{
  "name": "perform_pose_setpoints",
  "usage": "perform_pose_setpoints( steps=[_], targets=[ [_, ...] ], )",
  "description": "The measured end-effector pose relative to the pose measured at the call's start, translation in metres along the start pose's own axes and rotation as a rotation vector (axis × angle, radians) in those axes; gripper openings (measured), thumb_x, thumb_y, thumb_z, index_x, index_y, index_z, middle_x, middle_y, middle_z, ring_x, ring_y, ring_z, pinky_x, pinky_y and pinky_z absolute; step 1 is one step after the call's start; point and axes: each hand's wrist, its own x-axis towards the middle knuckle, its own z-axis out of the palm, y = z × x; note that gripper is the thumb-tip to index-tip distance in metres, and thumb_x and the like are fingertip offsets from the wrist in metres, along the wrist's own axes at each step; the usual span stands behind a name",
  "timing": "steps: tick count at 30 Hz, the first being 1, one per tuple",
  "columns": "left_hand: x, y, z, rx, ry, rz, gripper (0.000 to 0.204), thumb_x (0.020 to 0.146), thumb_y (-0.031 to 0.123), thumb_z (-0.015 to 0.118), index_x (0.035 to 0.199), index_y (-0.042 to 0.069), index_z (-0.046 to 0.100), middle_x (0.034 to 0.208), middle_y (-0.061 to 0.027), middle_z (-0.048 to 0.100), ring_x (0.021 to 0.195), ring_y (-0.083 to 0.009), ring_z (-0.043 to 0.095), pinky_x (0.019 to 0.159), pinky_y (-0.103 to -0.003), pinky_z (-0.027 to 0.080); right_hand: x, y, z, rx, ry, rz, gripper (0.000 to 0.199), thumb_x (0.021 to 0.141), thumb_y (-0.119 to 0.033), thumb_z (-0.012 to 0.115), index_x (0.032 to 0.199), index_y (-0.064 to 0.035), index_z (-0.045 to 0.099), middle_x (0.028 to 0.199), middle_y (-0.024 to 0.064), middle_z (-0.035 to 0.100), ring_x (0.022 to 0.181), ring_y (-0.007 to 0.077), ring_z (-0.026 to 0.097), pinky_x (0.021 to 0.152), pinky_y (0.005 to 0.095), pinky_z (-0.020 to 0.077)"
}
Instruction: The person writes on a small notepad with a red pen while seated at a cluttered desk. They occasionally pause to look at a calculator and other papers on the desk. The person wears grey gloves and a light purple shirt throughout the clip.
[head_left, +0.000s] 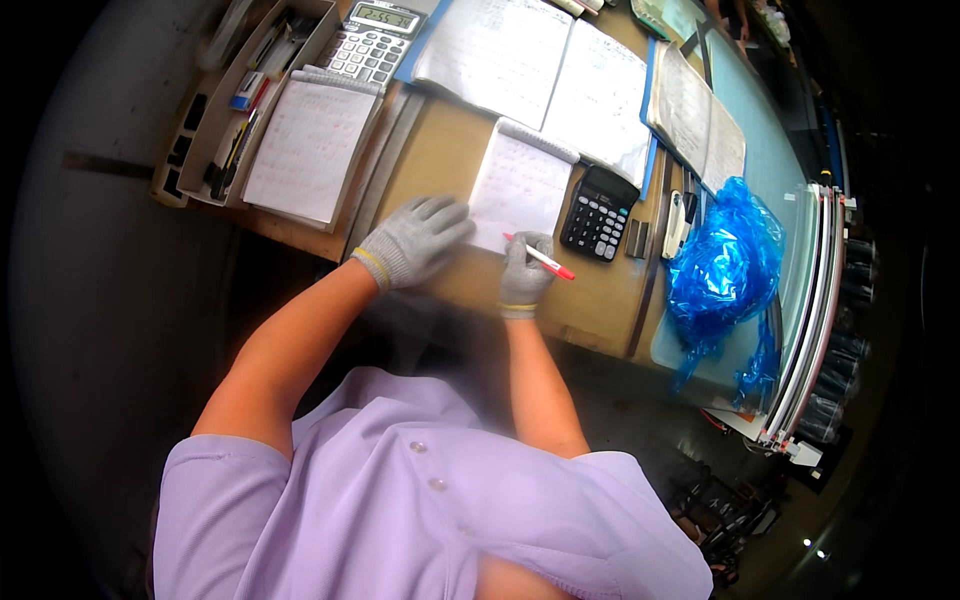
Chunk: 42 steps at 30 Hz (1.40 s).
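A grey knit glove covers each of my hands. My right hand (527, 268) is closed round a white pen with a red end (551, 262), its tip at the lower part of a spiral notepad (520, 185). Rows of writing cover the notepad's page. My left hand (420, 240) lies flat at the notepad's lower left edge, fingers stretched out toward it. Just right of the notepad rests a black calculator (600, 213).
Open ledgers (500, 55) lie behind the notepad, with another open book (690, 110) to their right. At left are a second notepad (310, 150), a silver calculator (368, 45) and a box of pens (225, 125). A blue plastic bag (728, 265) sits at right, near a box cutter (680, 225).
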Motion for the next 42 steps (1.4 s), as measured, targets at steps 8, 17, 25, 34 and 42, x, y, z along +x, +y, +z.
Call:
perform_pose_setpoints(
  steps=[8, 17, 25, 34, 42],
  targets=[
    [-0.002, 0.0, -0.002, 0.011, -0.008, -0.002, 0.061, 0.083, 0.027, 0.073, 0.139, 0.013, 0.055, 0.145, -0.0143, 0.053, 0.135, -0.0378, 0.049, 0.112, -0.052, 0.041, -0.002, -0.001, 0.004, 0.014, -0.001, 0.032, 0.012, 0.097, -0.013, 0.063, 0.095, -0.0006, 0.061, 0.085, 0.007, 0.065, 0.078, 0.0162, 0.061, 0.072, 0.0325, 0.0508],
    [0.005, 0.003, 0.001, 0.002, 0.008, 0.049, 0.058, 0.084, 0.03, 0.071, 0.137, 0.011, 0.057, 0.143, -0.0165, 0.053, 0.134, -0.0388, 0.049, 0.111, -0.051, 0.04, 0.002, 0.005, -0.006, -0.139, 0.04, -0.177, 0.015, 0.1, -0.012, 0.062, 0.09, -0.002, 0.067, 0.079, 0.005, 0.068, 0.072, 0.0116, 0.06, 0.066, 0.0284, 0.0485],
    [-0.001, 0.005, -0.009, 0.02, 0.023, 0.021, 0.057, 0.084, 0.029, 0.072, 0.136, 0.011, 0.057, 0.141, -0.0166, 0.055, 0.132, -0.0397, 0.05, 0.109, -0.051, 0.043, 0.002, -0.004, 0.004, -0.136, 0.002, -0.092, 0.012, 0.101, -0.011, 0.06, 0.1, 0.0002, 0.065, 0.072, 0.0007, 0.06, 0.063, 0.0087, 0.052, 0.058, 0.027, 0.0448],
    [-0.002, 0.005, -0.01, 0.033, 0.009, 0.012, 0.058, 0.084, 0.029, 0.072, 0.137, 0.012, 0.057, 0.142, -0.0162, 0.055, 0.133, -0.0392, 0.05, 0.11, -0.053, 0.041, 0.0, -0.022, 0.006, -0.164, 0.037, -0.318, 0.019, 0.1, -0.005, 0.055, 0.112, 0.0016, 0.068, 0.072, 0.0037, 0.06, 0.065, 0.0111, 0.056, 0.059, 0.0277, 0.0464],
    [0.0, 0.006, -0.009, 0.023, 0.013, 0.021, 0.06, 0.083, 0.028, 0.072, 0.138, 0.011, 0.056, 0.142, -0.0161, 0.055, 0.132, -0.0392, 0.05, 0.109, -0.053, 0.042, 0.009, -0.002, 0.01, 0.486, 0.058, 0.114, 0.018, 0.097, -0.01, 0.062, 0.105, 0.0035, 0.071, 0.069, -0.0011, 0.049, 0.06, 0.0085, 0.047, 0.055, 0.0238, 0.0381]
  ],
)
